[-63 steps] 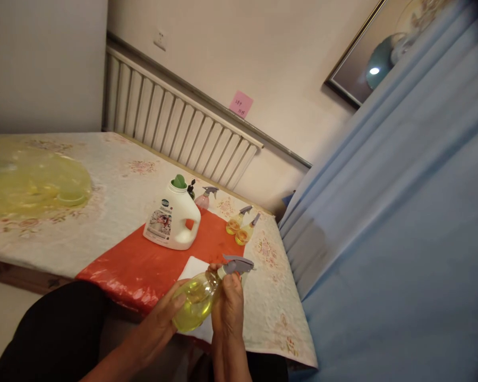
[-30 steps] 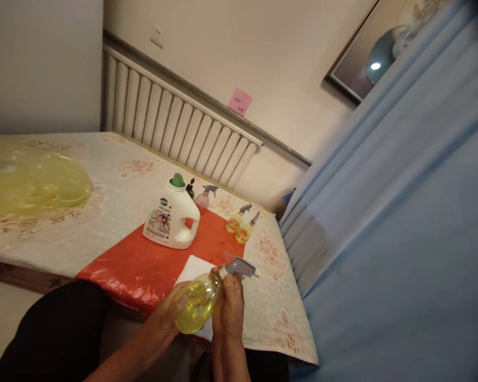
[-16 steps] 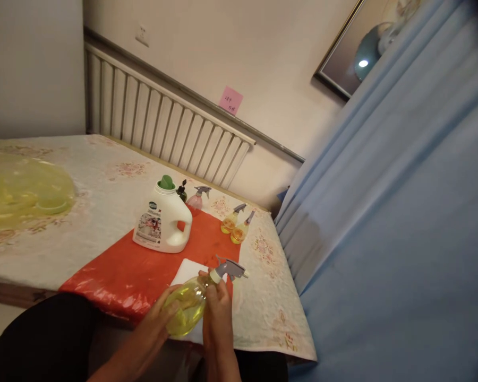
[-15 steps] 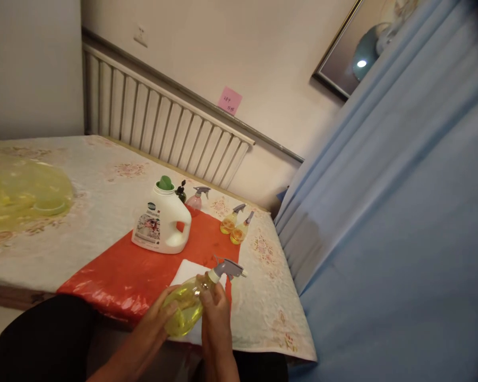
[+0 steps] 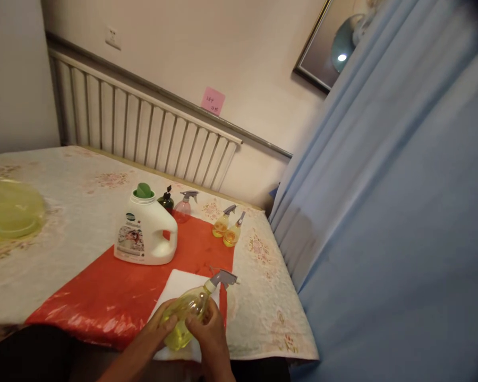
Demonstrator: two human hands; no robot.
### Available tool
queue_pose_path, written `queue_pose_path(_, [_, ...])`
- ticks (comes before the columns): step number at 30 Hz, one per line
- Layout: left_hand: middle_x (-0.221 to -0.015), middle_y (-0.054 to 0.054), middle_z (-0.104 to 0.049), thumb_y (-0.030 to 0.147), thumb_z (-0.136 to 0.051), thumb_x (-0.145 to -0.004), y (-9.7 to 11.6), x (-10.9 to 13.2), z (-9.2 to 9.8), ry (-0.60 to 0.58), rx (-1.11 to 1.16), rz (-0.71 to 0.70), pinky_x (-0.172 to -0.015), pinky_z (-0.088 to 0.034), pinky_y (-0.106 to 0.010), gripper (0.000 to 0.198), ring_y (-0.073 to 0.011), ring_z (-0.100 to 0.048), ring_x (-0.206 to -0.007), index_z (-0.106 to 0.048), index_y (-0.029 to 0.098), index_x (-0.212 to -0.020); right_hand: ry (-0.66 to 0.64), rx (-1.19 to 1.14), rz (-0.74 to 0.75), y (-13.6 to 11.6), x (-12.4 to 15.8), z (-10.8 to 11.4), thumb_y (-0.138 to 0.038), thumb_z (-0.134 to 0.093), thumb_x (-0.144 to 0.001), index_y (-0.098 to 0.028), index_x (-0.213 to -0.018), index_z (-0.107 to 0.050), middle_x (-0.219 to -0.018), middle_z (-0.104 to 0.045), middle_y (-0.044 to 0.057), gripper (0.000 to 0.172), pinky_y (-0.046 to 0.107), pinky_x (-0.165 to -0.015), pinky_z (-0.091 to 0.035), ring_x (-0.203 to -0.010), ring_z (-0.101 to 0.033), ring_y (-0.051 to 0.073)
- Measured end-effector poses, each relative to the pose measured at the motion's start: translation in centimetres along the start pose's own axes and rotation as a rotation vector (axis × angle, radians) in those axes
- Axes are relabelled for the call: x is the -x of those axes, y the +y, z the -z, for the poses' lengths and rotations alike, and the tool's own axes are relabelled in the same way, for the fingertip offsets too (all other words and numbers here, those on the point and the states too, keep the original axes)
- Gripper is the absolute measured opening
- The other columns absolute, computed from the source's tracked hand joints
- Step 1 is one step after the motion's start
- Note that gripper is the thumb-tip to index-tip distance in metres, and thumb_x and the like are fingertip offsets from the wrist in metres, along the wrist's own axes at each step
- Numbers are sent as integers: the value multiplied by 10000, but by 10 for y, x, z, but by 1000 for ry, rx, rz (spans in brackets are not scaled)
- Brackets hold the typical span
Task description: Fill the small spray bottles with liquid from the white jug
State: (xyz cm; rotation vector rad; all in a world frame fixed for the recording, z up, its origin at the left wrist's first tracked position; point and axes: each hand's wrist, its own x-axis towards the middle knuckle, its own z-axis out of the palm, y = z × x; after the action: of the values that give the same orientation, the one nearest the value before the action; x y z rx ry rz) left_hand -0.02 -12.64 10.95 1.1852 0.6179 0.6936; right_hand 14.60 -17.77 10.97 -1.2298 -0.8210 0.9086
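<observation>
Far left of the fingers, a yellow plastic bag [image 5: 8,212] flat on the bedcover [image 5: 63,185], out of harm's way. Nearer, up and left of the fingers, a white jug [image 5: 143,231] with a green cap upright on the red sheet [image 5: 103,297]; behind it a dark pump bottle [image 5: 166,199] and a pink sprayer [image 5: 182,207]. At centre, left hand [image 5: 153,331] wrapped around the belly of the yellow spray bottle [image 5: 187,313], fingers closed on it; right hand [image 5: 207,339] closed over the same bottle from the other side, thumb across the plastic. Bottle tilted, grey trigger head [image 5: 223,278] pointing up and away from the fingertips, over the white cloth [image 5: 175,286]. Likely trouble: smooth, rounded plastic slipping between the palms; a squeeze of the soft wall, or a loose collar, pushing liquid out at the neck onto cloth and sheet. Above and right of the fingers, two small amber sprayers [image 5: 227,229] close together, easy to topple with a careless swing of the trigger head. Further right, the blue curtain [image 5: 382,212], in line for stray spray.
</observation>
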Motion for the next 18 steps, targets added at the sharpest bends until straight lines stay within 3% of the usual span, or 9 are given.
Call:
queue_pose_path(5, [-1303, -96, -613, 565, -536, -845, -29, -24, 11, 21, -173, -38, -1049, -424, -458, 533, -289, -565, -1210, -503, 232, -1260, -24, -14, 32, 3, -3, 5, -170, -760, -580, -156, -1098, -627, -1002, -722, 59, 535, 349, -817, -538, -916, -671, 241])
queue_pose_path(9, [-1366, -95, -565, 561, -529, -845, -56, -45, 19, 1, -252, -100, -1027, -451, -446, 576, -278, -559, -1217, -442, 250, -1322, 80, -45, 18, 8, -12, 16, -166, -774, -540, -152, -1042, -654, -890, -714, 46, 516, 325, -721, -545, -810, -669, 229])
queue_pose_path(14, [-1060, -104, -688, 551, -509, -835, -64, -73, 26, 258, -548, -179, -807, -551, -419, 476, -269, -668, -911, -588, 193, -1139, 188, 25, 44, -1, -37, 42, -126, -723, -560, -158, -1058, -644, -905, -714, 27, 505, 318, -776, -535, -845, -670, 222])
queue_pose_path(18, [-920, -74, -675, 472, -488, -870, -64, -97, 30, 270, -839, -299, -773, -551, -399, 347, -237, -664, -809, -603, 190, -1036, 370, 187, 68, -11, -65, 67, -163, -745, -546, -164, -1021, -645, -842, -719, 10, 485, 298, -721, -536, -779, -668, 217])
